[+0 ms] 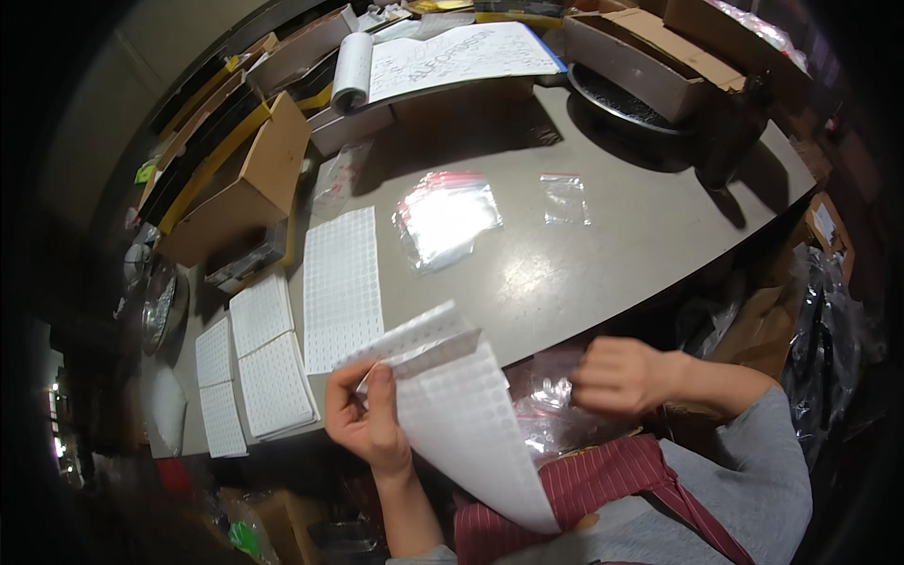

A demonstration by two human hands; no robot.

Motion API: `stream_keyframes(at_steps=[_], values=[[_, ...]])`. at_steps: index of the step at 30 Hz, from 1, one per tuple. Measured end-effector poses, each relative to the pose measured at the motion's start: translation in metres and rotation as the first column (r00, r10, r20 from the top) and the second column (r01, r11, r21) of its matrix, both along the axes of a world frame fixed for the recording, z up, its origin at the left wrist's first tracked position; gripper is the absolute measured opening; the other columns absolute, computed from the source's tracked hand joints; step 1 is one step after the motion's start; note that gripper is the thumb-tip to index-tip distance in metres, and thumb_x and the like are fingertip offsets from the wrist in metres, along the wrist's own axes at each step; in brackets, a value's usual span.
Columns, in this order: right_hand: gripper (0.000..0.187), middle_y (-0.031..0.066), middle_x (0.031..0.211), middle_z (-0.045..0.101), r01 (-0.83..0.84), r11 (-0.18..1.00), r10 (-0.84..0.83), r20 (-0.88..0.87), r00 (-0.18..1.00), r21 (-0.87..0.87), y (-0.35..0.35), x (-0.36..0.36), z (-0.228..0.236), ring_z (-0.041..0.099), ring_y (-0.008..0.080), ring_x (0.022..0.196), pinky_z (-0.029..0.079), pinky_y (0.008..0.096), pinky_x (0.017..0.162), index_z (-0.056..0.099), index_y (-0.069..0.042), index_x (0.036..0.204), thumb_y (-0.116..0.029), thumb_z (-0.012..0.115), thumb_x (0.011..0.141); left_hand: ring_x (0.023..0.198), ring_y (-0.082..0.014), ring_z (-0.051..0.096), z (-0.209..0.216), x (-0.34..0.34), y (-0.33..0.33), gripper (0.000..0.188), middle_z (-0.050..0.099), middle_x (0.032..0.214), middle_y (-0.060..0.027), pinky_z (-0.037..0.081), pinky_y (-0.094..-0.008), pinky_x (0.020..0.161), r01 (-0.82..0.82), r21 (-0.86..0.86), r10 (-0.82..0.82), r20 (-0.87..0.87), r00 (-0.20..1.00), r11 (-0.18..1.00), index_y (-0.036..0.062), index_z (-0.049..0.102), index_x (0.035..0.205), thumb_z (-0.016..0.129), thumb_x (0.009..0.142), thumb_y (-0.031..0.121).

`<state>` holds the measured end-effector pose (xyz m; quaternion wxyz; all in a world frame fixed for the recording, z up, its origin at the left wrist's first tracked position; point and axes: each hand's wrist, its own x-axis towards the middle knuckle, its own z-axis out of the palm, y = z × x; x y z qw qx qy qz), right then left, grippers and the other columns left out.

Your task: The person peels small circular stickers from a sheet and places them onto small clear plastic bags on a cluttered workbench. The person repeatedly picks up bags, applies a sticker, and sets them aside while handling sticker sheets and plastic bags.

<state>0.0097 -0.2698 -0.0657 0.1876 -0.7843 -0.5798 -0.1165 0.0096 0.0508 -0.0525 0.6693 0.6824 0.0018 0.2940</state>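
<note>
My left hand (369,419) pinches a sheet of white round stickers (466,414) between thumb and fingers. The sheet is bent over at the top and hangs down toward my striped maroon apron (603,476). To the right, past the table's front edge, my right hand (623,377) is curled into a fist; whatever is inside it is hidden. Clear plastic bags (546,424) lie just below and left of that fist. Another sticker sheet (341,282) rests flat on the table beyond my left hand, with stacks of sticker sheets (273,363) beside it.
A shiny pile of clear zip bags (447,221) and a single zip bag (565,200) lie on the grey table (650,226). Cardboard boxes (245,188) line the left side. A clipboard with paper (461,61) and a dark round pan (631,113) are at the back.
</note>
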Motion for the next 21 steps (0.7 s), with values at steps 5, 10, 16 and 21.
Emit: stream_keyframes(at_steps=[5, 10, 16, 21], values=[[0.012, 0.011, 0.088, 0.065, -0.011, 0.997, 0.041, -0.413, 0.91, 0.076, 0.003, 0.004, 0.0, 0.065, 0.026, 0.079, 0.051, 0.0363, 0.068, 0.067, -0.002, 0.09, -0.013, 0.07, 0.088, 0.081, -0.0073, 0.055, 0.009, 0.006, -0.01, 0.008, 0.064, 0.093, -0.003, 0.044, -0.0196, 0.074, 0.088, 0.135, -0.092, 0.026, 0.995, 0.987, -0.0028, 0.066, 0.1, 0.071, 0.093, 0.0], [0.01, 0.0133, 0.091, 0.068, 0.36, 0.854, -0.143, -0.495, 0.857, 0.376, 0.006, 0.043, 0.072, 0.068, 0.0268, 0.087, 0.053, 0.0362, 0.077, 0.068, 0.001, 0.095, -0.009, 0.07, 0.093, 0.076, -0.0141, 0.064, 0.007, 0.012, -0.014, 0.01, 0.068, 0.09, -0.0101, 0.051, -0.0232, 0.067, -0.024, 0.431, -0.086, 0.233, 0.969, 0.902, -0.0037, 0.069, 0.096, 0.075, 0.089, -0.003], [0.038, 0.0168, 0.112, 0.061, 0.139, 0.962, -0.048, -0.354, 0.934, 0.236, 0.036, 0.064, 0.076, 0.062, 0.0357, 0.105, 0.052, 0.043, 0.086, 0.061, -0.004, 0.117, -0.005, 0.072, 0.081, 0.073, -0.0243, 0.067, 0.014, 0.011, -0.034, 0.015, 0.07, 0.083, -0.0127, 0.053, -0.0307, 0.067, -0.005, 0.513, -0.124, 0.217, 0.968, 0.858, -0.0001, 0.071, 0.092, 0.078, 0.08, -0.006], [0.033, 0.0167, 0.099, 0.06, 0.158, 0.961, -0.082, -0.317, 0.945, 0.225, 0.041, 0.067, 0.066, 0.061, 0.0368, 0.094, 0.052, 0.0441, 0.079, 0.059, -0.002, 0.106, -0.004, 0.072, 0.076, 0.072, -0.0235, 0.067, 0.014, 0.014, -0.04, 0.011, 0.07, 0.083, -0.0127, 0.052, -0.0299, 0.067, 0.052, 0.499, -0.174, 0.201, 0.964, 0.865, -0.0005, 0.071, 0.093, 0.077, 0.084, -0.003]])
